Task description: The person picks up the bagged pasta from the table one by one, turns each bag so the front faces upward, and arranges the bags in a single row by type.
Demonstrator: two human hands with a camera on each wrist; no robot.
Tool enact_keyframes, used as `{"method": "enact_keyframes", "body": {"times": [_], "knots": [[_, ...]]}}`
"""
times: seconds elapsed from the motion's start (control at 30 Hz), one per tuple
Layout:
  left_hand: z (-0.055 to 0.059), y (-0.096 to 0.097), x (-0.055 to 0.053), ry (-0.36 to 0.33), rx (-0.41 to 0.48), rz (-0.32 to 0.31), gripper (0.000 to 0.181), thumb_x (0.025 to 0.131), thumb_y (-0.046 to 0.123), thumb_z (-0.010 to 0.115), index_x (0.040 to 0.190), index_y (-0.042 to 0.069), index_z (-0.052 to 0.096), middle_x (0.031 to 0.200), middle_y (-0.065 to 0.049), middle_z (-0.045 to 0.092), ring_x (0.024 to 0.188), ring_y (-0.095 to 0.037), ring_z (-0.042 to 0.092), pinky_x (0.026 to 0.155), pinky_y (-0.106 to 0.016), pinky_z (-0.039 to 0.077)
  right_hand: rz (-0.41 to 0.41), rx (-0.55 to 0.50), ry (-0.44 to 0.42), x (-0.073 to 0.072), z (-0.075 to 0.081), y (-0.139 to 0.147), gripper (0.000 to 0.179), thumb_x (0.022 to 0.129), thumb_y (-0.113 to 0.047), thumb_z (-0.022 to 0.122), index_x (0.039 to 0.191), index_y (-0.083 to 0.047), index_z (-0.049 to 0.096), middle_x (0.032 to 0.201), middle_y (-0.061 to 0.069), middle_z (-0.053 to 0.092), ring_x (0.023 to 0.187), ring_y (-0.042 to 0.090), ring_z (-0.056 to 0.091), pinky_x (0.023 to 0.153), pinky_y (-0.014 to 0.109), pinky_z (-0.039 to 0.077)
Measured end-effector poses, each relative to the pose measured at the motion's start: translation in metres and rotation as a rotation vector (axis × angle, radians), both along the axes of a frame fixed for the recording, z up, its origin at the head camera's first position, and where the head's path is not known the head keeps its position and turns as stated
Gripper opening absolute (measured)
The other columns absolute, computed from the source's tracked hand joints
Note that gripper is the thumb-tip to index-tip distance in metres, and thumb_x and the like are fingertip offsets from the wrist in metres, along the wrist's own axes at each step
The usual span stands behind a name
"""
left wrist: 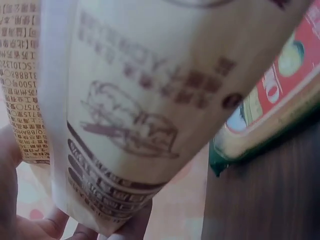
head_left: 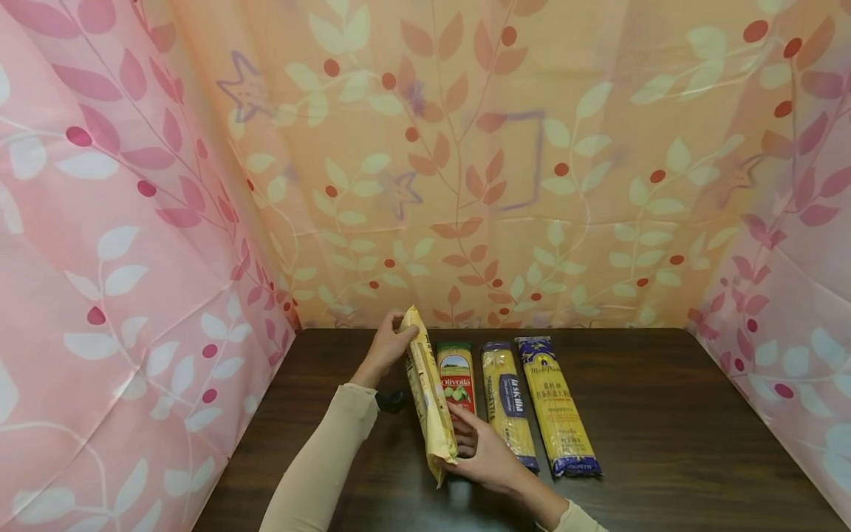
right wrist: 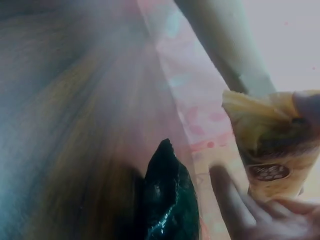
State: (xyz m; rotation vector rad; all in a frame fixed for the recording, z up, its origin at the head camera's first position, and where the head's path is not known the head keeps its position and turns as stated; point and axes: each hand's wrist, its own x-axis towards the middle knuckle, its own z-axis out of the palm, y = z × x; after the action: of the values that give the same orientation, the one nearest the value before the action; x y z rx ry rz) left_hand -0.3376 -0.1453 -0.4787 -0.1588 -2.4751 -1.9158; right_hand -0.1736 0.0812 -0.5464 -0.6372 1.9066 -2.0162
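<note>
A long pale yellow packet (head_left: 428, 391), printed with small text, is tilted above the table between both hands in the head view. My left hand (head_left: 385, 347) grips its far upper end, thumb on the near side. At the lower end, my right hand (head_left: 488, 454) holds it with curled fingers. The left wrist view shows the packet's printed face (left wrist: 135, 100) with a line drawing, and fingers (left wrist: 55, 222) under its end. Partly behind the packet lies a red and green Olivoilà pasta packet (head_left: 457, 377); its green end (right wrist: 172, 200) appears in the right wrist view.
Right of the Olivoilà packet lie a La Sicilia spaghetti packet (head_left: 508, 406) with a purple label and a yellow spaghetti packet (head_left: 558, 414) with blue ends. All rest on a dark wooden table (head_left: 665, 414). Patterned curtains (head_left: 459, 162) stand around its back and sides.
</note>
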Motion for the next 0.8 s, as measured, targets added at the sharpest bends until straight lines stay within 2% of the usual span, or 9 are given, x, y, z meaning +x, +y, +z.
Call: {"method": "enact_keyframes", "body": {"times": [0.13,0.27,0.43,0.53,0.67,0.8], "knots": [[-0.001,0.002,0.000,-0.013,0.053,-0.024,0.044,0.105,0.021,0.063,0.143,0.002,0.052,0.138,-0.026,0.054,0.099,-0.029,0.065,0.080,-0.038,0.058,0.087,-0.075,-0.017,-0.003,0.002,0.000,0.099,0.095,-0.007,0.082,0.168,0.007,0.016,0.147,0.037,0.056,0.119,0.032,0.072,0.092,0.036,0.062],[-0.004,0.002,0.000,-0.022,0.073,-0.040,0.040,0.105,0.018,0.060,0.141,0.001,0.053,0.130,-0.023,0.056,0.091,-0.024,0.063,0.078,-0.037,0.057,0.094,-0.091,0.006,-0.004,0.000,0.001,0.100,0.096,-0.005,0.081,0.168,0.005,0.013,0.152,0.037,0.048,0.124,0.033,0.068,0.093,0.036,0.061],[-0.007,-0.004,0.001,-0.065,0.054,-0.087,0.043,0.106,0.019,0.056,0.145,0.001,0.051,0.144,-0.026,0.051,0.105,-0.031,0.064,0.096,-0.058,0.054,0.071,-0.064,0.013,-0.003,-0.002,0.003,0.100,0.095,-0.006,0.081,0.170,-0.001,0.015,0.151,0.030,0.047,0.127,0.027,0.065,0.096,0.035,0.060],[-0.006,-0.009,0.002,-0.115,0.018,-0.123,0.047,0.107,0.024,0.057,0.148,0.005,0.050,0.151,-0.025,0.048,0.116,-0.034,0.062,0.105,-0.068,0.048,0.058,-0.011,0.036,-0.002,-0.003,0.005,0.100,0.095,-0.008,0.082,0.171,-0.006,0.018,0.145,0.027,0.048,0.121,0.024,0.068,0.094,0.033,0.060],[-0.003,-0.016,0.002,-0.176,0.001,-0.163,0.044,0.109,0.030,0.058,0.147,0.009,0.050,0.139,-0.025,0.056,0.111,-0.037,0.067,0.101,-0.068,0.052,0.047,0.056,0.062,0.000,-0.004,0.007,0.100,0.094,-0.010,0.083,0.172,-0.011,0.021,0.148,0.029,0.044,0.112,0.020,0.072,0.084,0.032,0.062],[0.001,-0.020,0.003,-0.212,0.002,-0.174,0.043,0.111,0.032,0.060,0.146,0.011,0.048,0.123,-0.024,0.065,0.096,-0.032,0.075,0.093,-0.063,0.058,0.069,0.053,0.040,0.001,-0.003,0.008,0.103,0.093,-0.006,0.082,0.173,-0.012,0.018,0.159,0.033,0.033,0.109,0.025,0.075,0.077,0.031,0.063]]}}
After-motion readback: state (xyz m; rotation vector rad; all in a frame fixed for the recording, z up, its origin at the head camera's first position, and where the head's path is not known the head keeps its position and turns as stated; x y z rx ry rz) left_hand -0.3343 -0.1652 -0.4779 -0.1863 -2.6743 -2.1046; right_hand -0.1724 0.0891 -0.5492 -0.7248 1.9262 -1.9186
